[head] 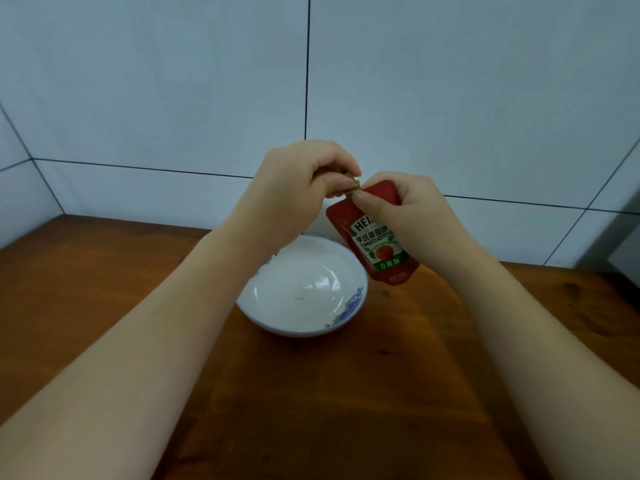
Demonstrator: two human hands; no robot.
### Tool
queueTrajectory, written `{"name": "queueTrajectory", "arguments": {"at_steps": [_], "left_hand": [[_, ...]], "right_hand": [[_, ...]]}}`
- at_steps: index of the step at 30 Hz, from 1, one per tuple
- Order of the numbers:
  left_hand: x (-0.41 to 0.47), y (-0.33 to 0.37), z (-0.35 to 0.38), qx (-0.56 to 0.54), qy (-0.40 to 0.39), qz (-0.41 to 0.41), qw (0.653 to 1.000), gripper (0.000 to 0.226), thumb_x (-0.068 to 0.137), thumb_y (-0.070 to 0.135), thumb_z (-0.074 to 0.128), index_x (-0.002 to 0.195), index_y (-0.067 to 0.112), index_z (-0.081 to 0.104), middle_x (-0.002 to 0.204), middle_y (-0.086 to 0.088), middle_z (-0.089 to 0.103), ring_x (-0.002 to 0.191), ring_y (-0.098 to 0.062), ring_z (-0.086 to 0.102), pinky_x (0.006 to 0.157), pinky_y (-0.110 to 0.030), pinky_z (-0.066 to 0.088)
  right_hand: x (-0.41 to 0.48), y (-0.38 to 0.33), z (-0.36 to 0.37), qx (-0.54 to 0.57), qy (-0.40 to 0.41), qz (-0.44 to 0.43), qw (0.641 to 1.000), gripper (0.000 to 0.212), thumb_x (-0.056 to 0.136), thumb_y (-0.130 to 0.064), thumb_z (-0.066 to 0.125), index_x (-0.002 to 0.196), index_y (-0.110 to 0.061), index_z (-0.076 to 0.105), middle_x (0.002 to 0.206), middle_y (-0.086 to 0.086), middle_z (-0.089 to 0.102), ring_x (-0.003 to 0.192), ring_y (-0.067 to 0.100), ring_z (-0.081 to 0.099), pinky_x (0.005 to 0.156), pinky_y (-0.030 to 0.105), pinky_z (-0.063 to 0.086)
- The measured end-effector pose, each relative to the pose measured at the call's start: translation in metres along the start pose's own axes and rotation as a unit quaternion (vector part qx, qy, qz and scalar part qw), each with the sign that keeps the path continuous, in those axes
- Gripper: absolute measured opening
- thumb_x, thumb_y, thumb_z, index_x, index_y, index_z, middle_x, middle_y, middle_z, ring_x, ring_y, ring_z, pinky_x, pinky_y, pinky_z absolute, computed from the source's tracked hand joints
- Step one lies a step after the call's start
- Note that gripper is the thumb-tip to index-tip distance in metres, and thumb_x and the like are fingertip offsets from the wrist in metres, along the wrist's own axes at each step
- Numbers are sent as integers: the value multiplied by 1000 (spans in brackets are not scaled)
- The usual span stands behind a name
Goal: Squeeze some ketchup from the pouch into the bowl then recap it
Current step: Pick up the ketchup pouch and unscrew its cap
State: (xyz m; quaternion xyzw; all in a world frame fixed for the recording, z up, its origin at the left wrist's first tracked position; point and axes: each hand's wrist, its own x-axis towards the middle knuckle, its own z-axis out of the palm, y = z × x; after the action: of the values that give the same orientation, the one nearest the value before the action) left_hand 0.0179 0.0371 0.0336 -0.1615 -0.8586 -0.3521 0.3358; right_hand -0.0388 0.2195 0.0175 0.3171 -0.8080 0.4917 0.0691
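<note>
A red ketchup pouch point(375, 247) with a green and white label hangs upright above the table, just right of a white bowl point(301, 289) with a blue flower pattern on its rim. My right hand point(405, 216) grips the pouch near its top. The fingers of my left hand point(301, 181) pinch the small brownish cap point(354, 187) at the pouch's spout. Whether the cap sits on the spout or is off it, I cannot tell. Inside the bowl I see only a tiny speck.
The bowl stands on a brown wooden table point(329, 393) pushed into a corner of white tiled walls point(173, 81). A grey object point(620, 237) shows at the right edge. My forearms cross the table's front.
</note>
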Motion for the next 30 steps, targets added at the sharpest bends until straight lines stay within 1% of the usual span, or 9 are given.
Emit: {"name": "queueTrajectory", "arguments": {"at_steps": [5, 7, 10, 12, 18, 22, 26, 28, 30], "left_hand": [[0, -2, -2, 44, -39, 11, 998, 19, 95, 10, 64, 108, 18, 76, 90, 17, 71, 88, 8, 65, 77, -4, 41], [-1, -2, -3, 60, -49, 16, 997, 17, 95, 14, 61, 105, 19, 74, 92, 13, 73, 91, 0, 67, 80, -15, 48], [-2, -3, -2, 95, -73, 5, 993, 20, 95, 21, 53, 105, 20, 70, 95, 0, 75, 95, -21, 68, 85, -43, 53], [-3, -3, -1, 102, -82, 0, 991, 23, 94, 22, 48, 105, 20, 68, 94, -2, 74, 95, -24, 68, 85, -48, 52], [-5, -4, 0, 116, -83, 4, 990, 23, 94, 24, 42, 101, 22, 64, 79, 6, 71, 82, -21, 64, 76, -45, 53], [-5, -8, 1, 153, -87, 19, 984, 17, 98, 28, 41, 97, 25, 58, 74, 8, 67, 71, -16, 56, 64, -37, 47], [-5, -12, 2, 195, -94, 12, 976, 38, 101, 49, 31, 92, 24, 57, 74, 5, 68, 66, -17, 56, 63, -37, 47], [-6, -14, -1, 154, -95, -7, 983, 41, 99, 58, 32, 97, 28, 60, 75, 6, 70, 65, -10, 58, 62, -33, 45], [-7, -17, -3, 73, -93, -14, 993, 20, 100, 47, 46, 111, 36, 59, 80, 8, 71, 69, -6, 61, 64, -23, 44]], "right_hand": [[0, 1, -3, -24, 4, 3, 1000, 15, 97, -28, 70, 83, -25, 73, 80, 1, 76, 79, 22, 75, 73, 43, 60], [0, 1, -3, -41, 8, -3, 999, 15, 95, -29, 73, 81, -25, 72, 78, 0, 74, 74, 18, 73, 68, 37, 58], [1, 1, -3, -66, 11, -10, 998, 15, 93, -28, 75, 80, -22, 72, 74, -3, 72, 70, 16, 69, 63, 32, 54], [0, 1, -3, -72, 8, -14, 997, 15, 93, -29, 75, 79, -24, 72, 75, -4, 72, 73, 18, 71, 64, 32, 55], [-2, -1, 0, -93, 4, -42, 995, 22, 93, -30, 73, 73, -39, 67, 73, -12, 71, 71, 8, 70, 62, 28, 56], [-2, 0, 1, -96, 5, -45, 994, 22, 93, -30, 73, 74, -38, 67, 73, -11, 71, 71, 8, 70, 61, 28, 55], [-2, 2, 3, -99, 2, -50, 994, 22, 93, -30, 74, 73, -36, 67, 72, -12, 69, 69, 6, 68, 57, 18, 51], [-2, 1, 2, -98, 4, -50, 994, 22, 93, -31, 74, 73, -36, 67, 70, -13, 68, 67, 5, 67, 56, 16, 48], [-1, 0, 1, -94, 13, -51, 994, 24, 94, -30, 73, 73, -39, 66, 71, -13, 68, 68, 5, 68, 58, 20, 50]]}}
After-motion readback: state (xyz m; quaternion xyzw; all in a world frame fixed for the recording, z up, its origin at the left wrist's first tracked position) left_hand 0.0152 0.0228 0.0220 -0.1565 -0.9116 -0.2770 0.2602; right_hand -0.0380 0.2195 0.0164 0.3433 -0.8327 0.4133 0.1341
